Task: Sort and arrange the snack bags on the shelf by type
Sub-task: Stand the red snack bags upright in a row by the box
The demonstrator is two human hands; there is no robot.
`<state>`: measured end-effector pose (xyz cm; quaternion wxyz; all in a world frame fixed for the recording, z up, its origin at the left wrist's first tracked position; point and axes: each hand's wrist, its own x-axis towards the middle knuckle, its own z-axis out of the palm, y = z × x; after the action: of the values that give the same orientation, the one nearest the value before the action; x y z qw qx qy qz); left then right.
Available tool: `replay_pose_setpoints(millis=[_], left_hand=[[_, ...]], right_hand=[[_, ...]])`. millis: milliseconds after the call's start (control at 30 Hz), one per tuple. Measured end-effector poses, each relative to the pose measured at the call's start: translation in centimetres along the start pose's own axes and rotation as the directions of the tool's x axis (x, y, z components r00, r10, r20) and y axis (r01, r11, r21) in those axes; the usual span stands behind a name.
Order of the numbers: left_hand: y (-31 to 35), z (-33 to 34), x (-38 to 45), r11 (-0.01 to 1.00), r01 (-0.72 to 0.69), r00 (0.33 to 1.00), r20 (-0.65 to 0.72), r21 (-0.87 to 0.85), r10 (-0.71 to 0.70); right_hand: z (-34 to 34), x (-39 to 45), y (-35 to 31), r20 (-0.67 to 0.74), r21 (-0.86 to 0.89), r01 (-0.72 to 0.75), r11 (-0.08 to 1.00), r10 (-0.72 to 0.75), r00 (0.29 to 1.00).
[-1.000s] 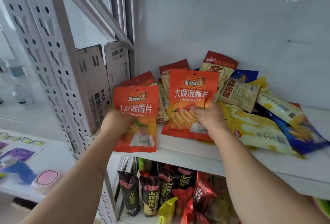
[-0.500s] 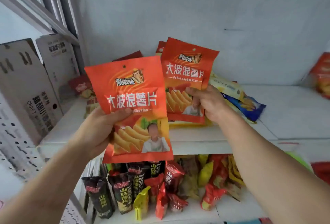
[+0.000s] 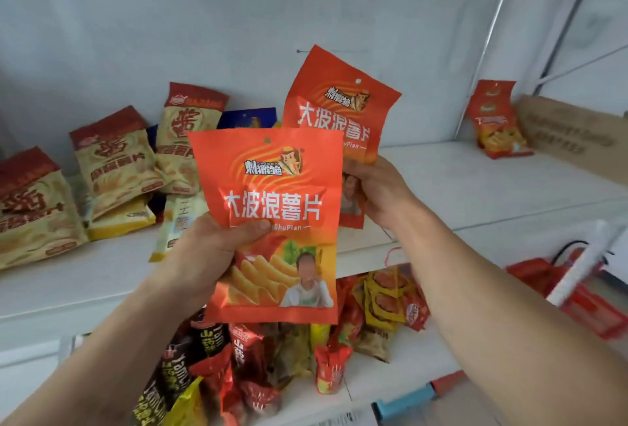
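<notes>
My left hand grips an orange chip bag upright in front of the white shelf, thumb across its front. My right hand holds a second, matching orange chip bag just behind it and to the right, tilted slightly. A third orange bag leans at the shelf's far right. Several beige bags with red tops and yellow and blue bags lie piled on the shelf's left.
A brown cardboard box stands at the shelf's right end behind the third orange bag. The lower shelf holds a heap of dark, red and yellow snack bags. Red items and a white bar sit at lower right.
The view has swung right along the shelf. Both hands have carried their orange bags rightward, away from the pile, and the two bags have come closer together and overlap.
</notes>
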<state>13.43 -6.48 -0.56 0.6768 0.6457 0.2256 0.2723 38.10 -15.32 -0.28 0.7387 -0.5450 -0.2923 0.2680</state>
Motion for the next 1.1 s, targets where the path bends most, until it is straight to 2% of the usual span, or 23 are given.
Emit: replay_pose_setpoints(millis=[167,533,867,1000,1100], left_hand=[[-1.9,10.1,2.5,0.998,0.065,0.995,0.075,0.001,-0.065],[-3.5,32.3,8.6,0.998,0.064,0.981,0.184,-0.001,-0.063],[-4.4,45.1,18.1,0.994,0.105,0.975,0.199,0.004,-0.104],[-4.5,49.0,22.1,0.995,0.104,0.975,0.196,-0.008,-0.101],[-4.6,51.3,24.1,0.995,0.1,0.977,0.19,-0.011,-0.096]], right_hand=[[-12.0,-1.0,-1.9,-0.085,-0.074,0.019,0.997,-0.025,0.996],[-34.4,-0.6,-5.0,-0.22,-0.136,0.037,0.99,-0.066,0.973],[-47.9,5.5,-8.9,-0.296,-0.182,0.04,0.983,-0.093,0.951],[-52.6,8.9,-10.4,-0.268,-0.189,0.067,0.98,-0.117,0.956],[-55.3,11.2,-10.7,-0.26,-0.231,0.032,0.972,-0.094,0.961]])
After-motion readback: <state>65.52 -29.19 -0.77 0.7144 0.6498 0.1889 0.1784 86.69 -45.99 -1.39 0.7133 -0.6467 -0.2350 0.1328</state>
